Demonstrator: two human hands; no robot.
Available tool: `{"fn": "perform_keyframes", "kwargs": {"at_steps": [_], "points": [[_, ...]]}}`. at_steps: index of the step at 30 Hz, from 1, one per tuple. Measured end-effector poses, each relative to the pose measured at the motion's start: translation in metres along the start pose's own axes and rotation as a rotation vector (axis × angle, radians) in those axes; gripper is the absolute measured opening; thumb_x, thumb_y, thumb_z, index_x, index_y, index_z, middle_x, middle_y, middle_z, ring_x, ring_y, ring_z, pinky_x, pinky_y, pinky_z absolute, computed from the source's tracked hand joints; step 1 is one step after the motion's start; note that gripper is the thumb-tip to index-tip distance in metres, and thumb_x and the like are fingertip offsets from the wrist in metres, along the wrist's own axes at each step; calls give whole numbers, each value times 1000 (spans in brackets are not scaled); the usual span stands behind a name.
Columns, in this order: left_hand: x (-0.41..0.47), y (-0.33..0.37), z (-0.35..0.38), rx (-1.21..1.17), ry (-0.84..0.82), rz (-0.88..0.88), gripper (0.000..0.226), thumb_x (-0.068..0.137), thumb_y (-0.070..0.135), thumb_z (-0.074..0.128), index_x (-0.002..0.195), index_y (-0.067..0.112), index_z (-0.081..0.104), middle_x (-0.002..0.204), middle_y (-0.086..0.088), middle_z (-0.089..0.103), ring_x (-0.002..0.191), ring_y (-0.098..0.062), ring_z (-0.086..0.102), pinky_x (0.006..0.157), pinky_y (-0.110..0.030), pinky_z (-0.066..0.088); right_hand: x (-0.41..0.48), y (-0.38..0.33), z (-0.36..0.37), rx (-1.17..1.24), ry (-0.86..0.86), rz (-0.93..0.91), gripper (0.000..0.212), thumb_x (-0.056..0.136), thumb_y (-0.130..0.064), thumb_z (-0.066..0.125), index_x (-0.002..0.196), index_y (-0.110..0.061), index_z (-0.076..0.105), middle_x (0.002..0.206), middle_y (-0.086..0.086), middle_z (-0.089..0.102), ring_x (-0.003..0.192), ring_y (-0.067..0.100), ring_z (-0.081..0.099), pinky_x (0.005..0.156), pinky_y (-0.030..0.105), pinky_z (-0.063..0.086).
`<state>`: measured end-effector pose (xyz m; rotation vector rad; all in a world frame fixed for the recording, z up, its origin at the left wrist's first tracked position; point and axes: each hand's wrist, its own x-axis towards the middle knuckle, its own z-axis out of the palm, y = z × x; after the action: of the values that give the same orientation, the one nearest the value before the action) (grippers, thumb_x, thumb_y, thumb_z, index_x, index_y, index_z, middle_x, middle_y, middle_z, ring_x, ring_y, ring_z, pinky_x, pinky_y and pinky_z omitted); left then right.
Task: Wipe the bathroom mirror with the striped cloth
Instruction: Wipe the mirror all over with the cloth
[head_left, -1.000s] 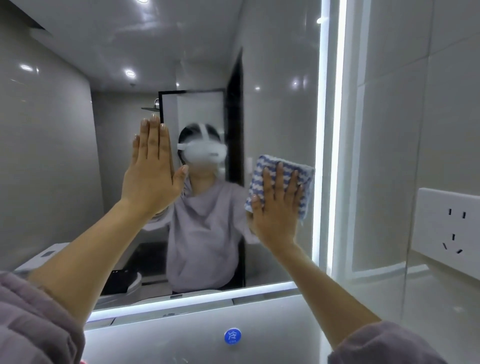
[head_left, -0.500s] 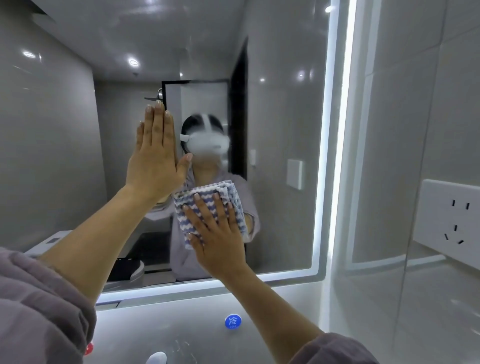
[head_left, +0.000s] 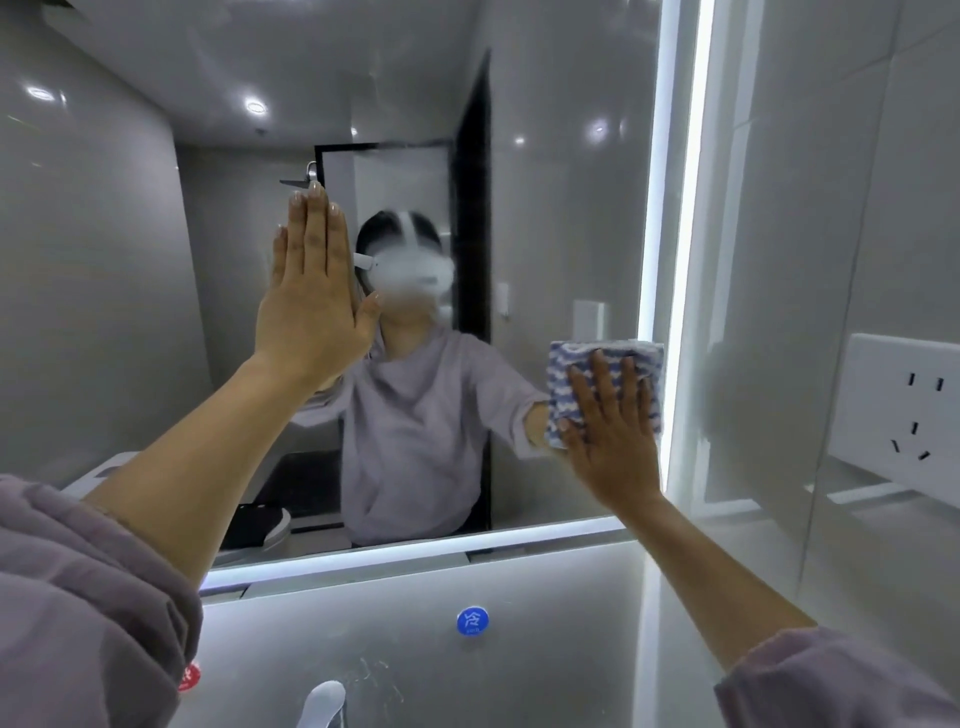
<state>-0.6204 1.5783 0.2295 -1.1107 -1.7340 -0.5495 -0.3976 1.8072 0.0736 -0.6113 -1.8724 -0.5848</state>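
Note:
The bathroom mirror fills the wall ahead, framed by a lit white strip along its right and bottom edges. My right hand lies flat, fingers spread, pressing the blue-and-white striped cloth against the glass at the mirror's lower right, close to the lit edge. My left hand rests flat on the glass at centre left, fingers straight and together, holding nothing. The reflection of a person in a lilac top shows between both hands.
A white wall socket sits on the tiled wall to the right. Below the mirror are a blue round sticker, a red sticker and the top of a white tap.
My right hand slid the cloth from the mirror's centre, beside my left hand, out to the right edge, having earlier swept from right to centre. My left hand stays planted.

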Motion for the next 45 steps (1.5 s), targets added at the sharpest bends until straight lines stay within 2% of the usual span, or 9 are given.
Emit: {"fn": "perform_keyframes", "kwargs": {"at_steps": [3,7,11,14,18,23,28,37,45], "points": [[1,1,-1,8,-11,-2,84,96,43,38,148,-2,-10,158,-20,-15,146,-32,-15,121,-44,-6,-6,15,-9,15,-58,200,61,101,-49,11,154,-19,6,160,3,-5,146,17,-17,119,42,-8],[1,2,-2,4,-15,-2,82,96,40,38,148,-3,-9,158,-21,-14,146,-33,-14,120,-43,-6,-8,12,-9,-14,-128,276,63,98,-51,9,150,-26,-18,159,8,-6,145,20,-23,119,42,-8],[1,2,0,-8,-1,-4,81,97,39,38,148,-3,-8,158,-21,-13,147,-32,-13,121,-41,-7,-10,-4,-6,111,-181,393,68,95,-49,26,153,-19,8,161,10,-2,144,24,-18,113,39,-16],[1,2,1,-15,7,1,81,97,39,38,148,-4,-7,158,-21,-13,147,-32,-13,120,-41,-8,-14,-36,4,85,-134,442,70,96,-53,17,150,-23,-16,158,7,-21,142,21,-28,117,44,-12],[1,1,1,-15,11,5,81,97,41,36,148,-3,-8,158,-20,-14,147,-32,-14,119,-39,-10,-34,-84,17,138,-90,295,74,96,-50,28,152,-15,-5,160,11,-10,147,38,-3,119,53,-2],[1,1,1,4,6,3,81,97,40,37,148,-3,-9,158,-21,-14,146,-33,-14,120,-42,-8,-70,-147,28,219,-51,82,74,93,-43,43,153,-17,9,161,9,-1,147,37,-2,118,53,4],[1,0,1,22,-1,9,81,96,41,35,148,-4,-8,158,-22,-13,146,-34,-13,121,-44,-6,-86,-179,31,222,-150,11,64,98,-48,33,153,-21,15,159,9,15,147,36,5,119,49,6],[1,-2,0,10,2,9,83,96,45,35,148,-2,-10,158,-20,-13,147,-32,-14,120,-42,-7,-92,-126,38,162,-99,-93,68,93,-42,43,153,-24,16,162,1,6,148,31,7,120,50,4],[1,0,-3,10,-11,3,83,96,43,36,148,-2,-10,158,-20,-14,147,-32,-14,120,-42,-7,-110,-26,35,95,-184,-5,56,102,-34,18,153,-18,1,162,6,-5,146,39,10,115,59,15]]}}
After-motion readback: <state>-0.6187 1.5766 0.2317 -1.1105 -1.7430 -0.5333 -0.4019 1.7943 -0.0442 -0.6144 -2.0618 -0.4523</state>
